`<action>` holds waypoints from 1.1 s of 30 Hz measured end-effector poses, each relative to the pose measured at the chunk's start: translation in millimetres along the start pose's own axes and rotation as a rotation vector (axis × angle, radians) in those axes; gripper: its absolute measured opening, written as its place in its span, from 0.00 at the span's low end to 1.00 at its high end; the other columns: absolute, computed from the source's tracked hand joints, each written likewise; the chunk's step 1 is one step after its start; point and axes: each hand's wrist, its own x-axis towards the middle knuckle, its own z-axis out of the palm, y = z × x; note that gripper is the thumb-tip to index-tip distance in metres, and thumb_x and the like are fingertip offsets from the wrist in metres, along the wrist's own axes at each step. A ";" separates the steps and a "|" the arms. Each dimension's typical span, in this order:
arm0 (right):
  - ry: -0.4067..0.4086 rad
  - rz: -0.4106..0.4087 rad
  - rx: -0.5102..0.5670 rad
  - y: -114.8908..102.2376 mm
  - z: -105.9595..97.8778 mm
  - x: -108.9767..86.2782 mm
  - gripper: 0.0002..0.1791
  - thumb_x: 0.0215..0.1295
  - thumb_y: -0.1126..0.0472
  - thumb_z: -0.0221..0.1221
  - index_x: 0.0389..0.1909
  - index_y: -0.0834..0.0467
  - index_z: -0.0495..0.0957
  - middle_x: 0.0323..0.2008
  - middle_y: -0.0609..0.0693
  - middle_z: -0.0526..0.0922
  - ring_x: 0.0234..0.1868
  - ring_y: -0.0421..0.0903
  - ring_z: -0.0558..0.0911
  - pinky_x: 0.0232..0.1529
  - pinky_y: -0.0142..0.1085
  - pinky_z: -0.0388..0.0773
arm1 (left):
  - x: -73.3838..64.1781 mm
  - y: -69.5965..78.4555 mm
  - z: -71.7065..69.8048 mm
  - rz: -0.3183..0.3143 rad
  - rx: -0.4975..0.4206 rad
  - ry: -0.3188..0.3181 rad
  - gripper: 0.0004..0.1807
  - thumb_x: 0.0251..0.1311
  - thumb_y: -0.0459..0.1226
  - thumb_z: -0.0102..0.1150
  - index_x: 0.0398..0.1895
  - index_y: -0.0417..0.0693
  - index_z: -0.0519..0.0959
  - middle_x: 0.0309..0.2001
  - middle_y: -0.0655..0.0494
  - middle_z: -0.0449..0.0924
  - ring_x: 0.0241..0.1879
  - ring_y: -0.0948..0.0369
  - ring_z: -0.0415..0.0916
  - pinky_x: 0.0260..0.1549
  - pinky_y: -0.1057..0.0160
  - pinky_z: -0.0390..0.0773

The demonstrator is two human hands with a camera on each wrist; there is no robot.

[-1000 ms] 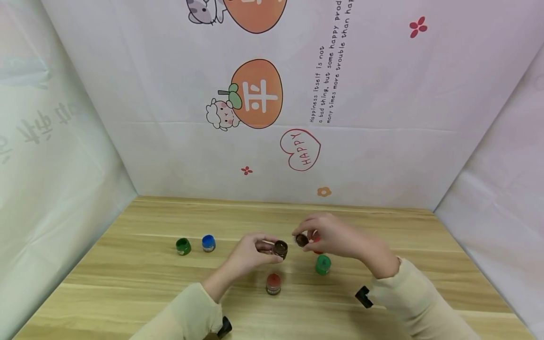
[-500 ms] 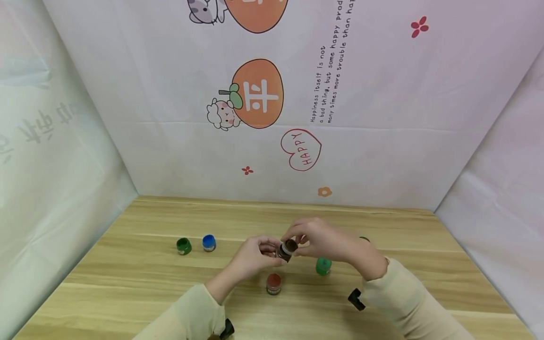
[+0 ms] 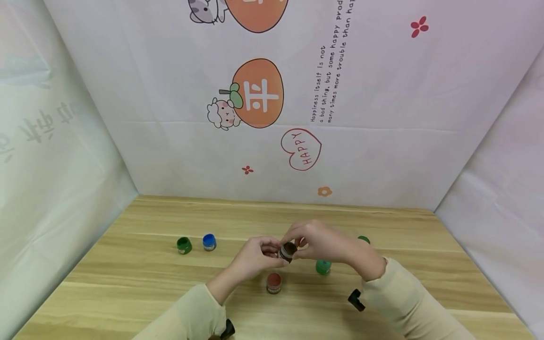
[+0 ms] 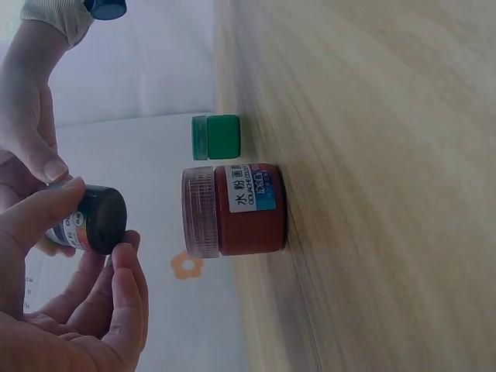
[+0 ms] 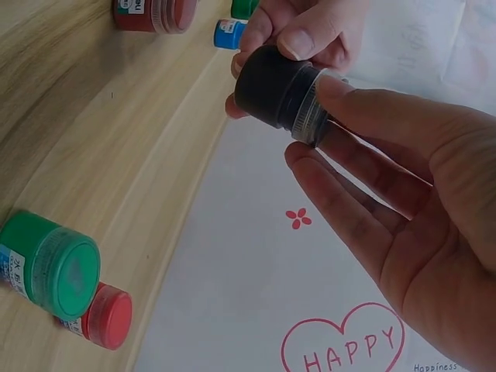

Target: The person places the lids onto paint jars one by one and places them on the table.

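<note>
My left hand (image 3: 250,257) holds a small black-looking paint jar (image 5: 267,87) by its body, above the table. My right hand (image 3: 320,242) pinches the jar's clear ribbed lid (image 5: 311,112) between thumb and fingers. The lid sits at the jar's mouth; whether it is screwed tight cannot be told. In the left wrist view the dark jar (image 4: 105,220) lies tilted in the fingers, part of its label showing. Just below the hands, a reddish-brown gouache jar (image 3: 274,283) with a clear lid stands upright on the table.
Right of the brown jar stands a green jar (image 3: 323,267); a red jar (image 5: 113,318) is behind it. Another green item (image 3: 363,239) shows past the right forearm. A blue jar (image 3: 209,242) and a dark green jar (image 3: 184,246) stand at left. Printed white sheets surround the wooden table (image 3: 127,283).
My right hand has moved left and brought the lid, held apart from the dark jar a second ago, onto its mouth. The left hand has barely shifted. The jars on the table stay put.
</note>
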 end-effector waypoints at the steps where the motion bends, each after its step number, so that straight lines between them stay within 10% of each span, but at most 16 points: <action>1: -0.001 0.001 -0.002 0.2 0.0 0.0 0.17 0.60 0.71 0.71 0.50 0.59 0.87 0.44 0.45 0.86 0.40 0.39 0.83 0.43 0.30 0.82 | -0.1 0.4 0.1 -0.001 0.000 0.000 0.18 0.56 0.34 0.76 0.49 0.39 0.84 0.42 0.55 0.86 0.44 0.60 0.83 0.45 0.59 0.82; 18: 0.092 0.042 -0.061 0.5 3.1 0.3 0.06 0.66 0.59 0.70 0.38 0.58 0.88 0.35 0.44 0.85 0.29 0.35 0.79 0.29 0.27 0.78 | 0.0 3.0 1.5 -0.010 -0.042 0.012 0.18 0.57 0.36 0.76 0.50 0.40 0.85 0.42 0.55 0.86 0.44 0.60 0.82 0.45 0.60 0.82; 27: 0.112 0.138 -0.145 -2.3 5.9 -0.4 0.15 0.69 0.51 0.67 0.25 0.53 0.78 0.22 0.38 0.75 0.20 0.32 0.68 0.22 0.29 0.70 | -0.3 6.2 4.1 0.001 -0.070 -0.012 0.18 0.57 0.34 0.75 0.50 0.37 0.84 0.41 0.54 0.86 0.42 0.60 0.82 0.43 0.63 0.82; 33: 0.071 0.141 -0.119 -3.2 4.1 -4.9 0.16 0.71 0.49 0.65 0.45 0.58 0.84 0.37 0.46 0.85 0.34 0.39 0.82 0.34 0.33 0.80 | -1.0 4.0 3.8 0.003 -0.035 -0.016 0.18 0.58 0.36 0.74 0.50 0.38 0.84 0.42 0.55 0.86 0.43 0.61 0.82 0.45 0.62 0.82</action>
